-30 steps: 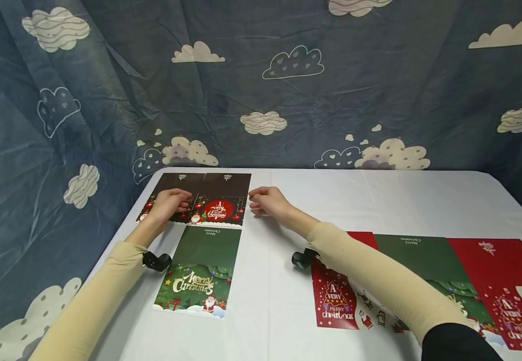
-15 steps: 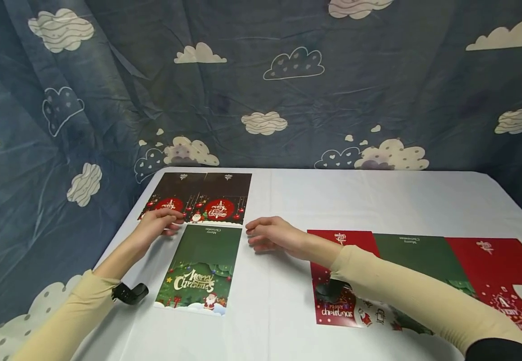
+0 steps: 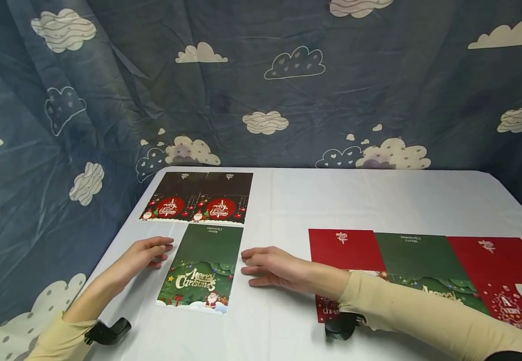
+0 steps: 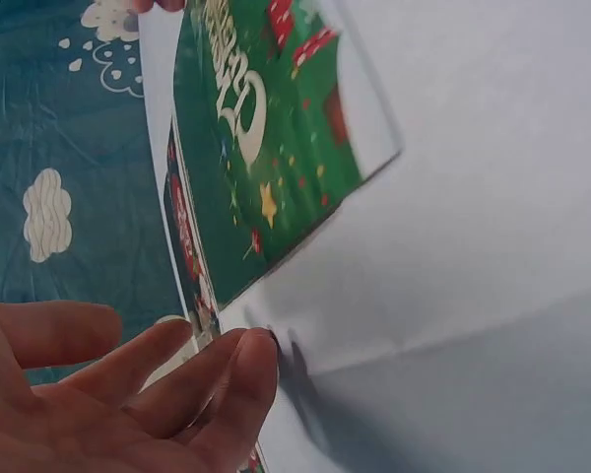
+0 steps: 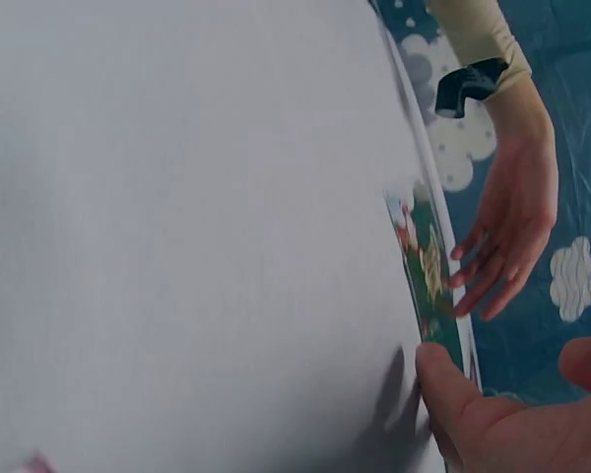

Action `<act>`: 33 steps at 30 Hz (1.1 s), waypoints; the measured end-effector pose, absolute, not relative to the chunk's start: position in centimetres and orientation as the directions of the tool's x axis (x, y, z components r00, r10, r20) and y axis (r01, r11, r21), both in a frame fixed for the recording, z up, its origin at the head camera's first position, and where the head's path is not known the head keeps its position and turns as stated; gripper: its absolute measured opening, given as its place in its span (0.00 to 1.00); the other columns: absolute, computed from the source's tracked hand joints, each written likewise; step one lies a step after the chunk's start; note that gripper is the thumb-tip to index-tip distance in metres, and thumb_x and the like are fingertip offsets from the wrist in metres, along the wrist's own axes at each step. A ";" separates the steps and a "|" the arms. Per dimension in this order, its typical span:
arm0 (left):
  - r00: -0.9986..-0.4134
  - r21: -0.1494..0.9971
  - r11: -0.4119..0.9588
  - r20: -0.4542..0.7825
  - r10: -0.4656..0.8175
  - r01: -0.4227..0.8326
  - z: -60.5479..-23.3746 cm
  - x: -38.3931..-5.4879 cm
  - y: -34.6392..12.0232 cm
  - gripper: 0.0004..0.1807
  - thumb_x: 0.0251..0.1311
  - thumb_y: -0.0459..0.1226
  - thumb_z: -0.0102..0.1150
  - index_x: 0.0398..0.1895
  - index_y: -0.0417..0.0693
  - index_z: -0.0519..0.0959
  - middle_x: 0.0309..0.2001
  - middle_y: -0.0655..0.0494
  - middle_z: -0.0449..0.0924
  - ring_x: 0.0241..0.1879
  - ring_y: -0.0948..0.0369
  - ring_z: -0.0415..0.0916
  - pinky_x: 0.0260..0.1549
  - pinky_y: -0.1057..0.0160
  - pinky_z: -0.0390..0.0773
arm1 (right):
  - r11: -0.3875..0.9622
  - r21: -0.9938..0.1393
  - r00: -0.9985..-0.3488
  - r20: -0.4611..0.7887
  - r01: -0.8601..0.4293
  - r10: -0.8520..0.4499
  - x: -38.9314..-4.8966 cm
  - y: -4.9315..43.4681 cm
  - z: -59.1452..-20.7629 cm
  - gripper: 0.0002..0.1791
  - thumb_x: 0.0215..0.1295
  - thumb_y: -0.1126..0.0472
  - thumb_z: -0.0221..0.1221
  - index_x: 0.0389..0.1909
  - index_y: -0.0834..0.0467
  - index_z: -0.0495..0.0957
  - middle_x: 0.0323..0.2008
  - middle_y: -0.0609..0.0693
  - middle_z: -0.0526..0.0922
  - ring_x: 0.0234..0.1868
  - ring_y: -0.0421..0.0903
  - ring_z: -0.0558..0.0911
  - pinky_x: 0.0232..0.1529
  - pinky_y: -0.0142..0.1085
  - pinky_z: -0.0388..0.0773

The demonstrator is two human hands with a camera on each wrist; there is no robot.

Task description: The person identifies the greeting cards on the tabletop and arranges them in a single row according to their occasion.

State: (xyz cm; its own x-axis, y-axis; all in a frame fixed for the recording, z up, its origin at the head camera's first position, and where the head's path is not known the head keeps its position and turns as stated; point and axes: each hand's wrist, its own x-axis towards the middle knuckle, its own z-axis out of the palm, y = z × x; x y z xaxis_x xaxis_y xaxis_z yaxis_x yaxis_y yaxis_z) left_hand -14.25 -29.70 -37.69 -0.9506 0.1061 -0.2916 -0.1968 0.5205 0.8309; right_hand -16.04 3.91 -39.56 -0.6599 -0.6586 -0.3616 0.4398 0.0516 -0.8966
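Note:
A green Merry Christmas card (image 3: pixel 202 271) lies flat on the white table between my two hands. To its left, my left hand (image 3: pixel 141 258) hovers with fingers loosely extended, holding nothing. My right hand (image 3: pixel 276 268) is at the card's right side, its fingers pointing left; the right wrist view shows a fingertip (image 5: pixel 435 363) close to the card's edge, and I cannot tell whether it touches. Beyond the green card, two dark brown cards with red circles (image 3: pixel 220 208) lie side by side, their lower edges close to its top.
On the right lie a red card (image 3: pixel 339 248), another green card (image 3: pixel 416 255) and a second red card (image 3: pixel 497 260) in a row, partly under my right forearm. A blue cloud-patterned cloth (image 3: pixel 224 100) hangs behind the white table (image 3: pixel 360 200). Dark wrist cameras (image 3: pixel 109 331) sit under both wrists.
Both hands have moved back toward me, from the dark cards down to either side of the green card. The left dark card is now uncovered. The cards look about where they were.

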 end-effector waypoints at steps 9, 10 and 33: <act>-0.958 0.874 0.455 -0.254 0.133 -0.169 -38.6 -13.4 -29.0 0.24 0.72 0.32 0.46 0.67 0.27 0.64 0.64 0.33 0.68 0.53 0.52 0.73 0.43 0.62 0.80 | 0.020 -0.899 -0.650 -0.331 0.437 -0.684 -14.9 3.2 -39.7 0.35 0.68 0.62 0.55 0.72 0.70 0.56 0.72 0.61 0.58 0.67 0.54 0.68 0.61 0.44 0.73; -0.960 0.884 0.434 -0.251 0.127 -0.174 -38.8 -13.4 -29.0 0.24 0.71 0.31 0.46 0.67 0.27 0.64 0.63 0.33 0.69 0.52 0.54 0.73 0.43 0.63 0.80 | 0.011 -0.897 -0.651 -0.330 0.442 -0.684 -14.9 3.1 -39.7 0.34 0.69 0.62 0.55 0.72 0.70 0.56 0.72 0.61 0.58 0.67 0.54 0.69 0.62 0.45 0.72; -0.964 0.951 0.160 -0.266 -0.004 -0.263 -40.8 -13.2 -29.0 0.29 0.58 0.24 0.60 0.63 0.22 0.66 0.37 0.56 0.83 0.35 0.69 0.79 0.34 0.70 0.81 | -0.090 -0.855 -0.698 -0.352 0.512 -0.623 -15.1 2.5 -40.3 0.25 0.69 0.71 0.50 0.64 0.78 0.61 0.53 0.63 0.77 0.50 0.50 0.81 0.55 0.41 0.78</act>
State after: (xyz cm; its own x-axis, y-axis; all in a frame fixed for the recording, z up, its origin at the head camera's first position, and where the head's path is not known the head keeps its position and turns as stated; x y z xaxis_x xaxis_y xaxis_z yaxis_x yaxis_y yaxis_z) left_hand -13.20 -28.95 -40.79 -0.9639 -0.0036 -0.2663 -0.2634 0.1602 0.9513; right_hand -15.10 2.52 -40.31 -0.6984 -0.6231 -0.3523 0.5115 -0.0902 -0.8545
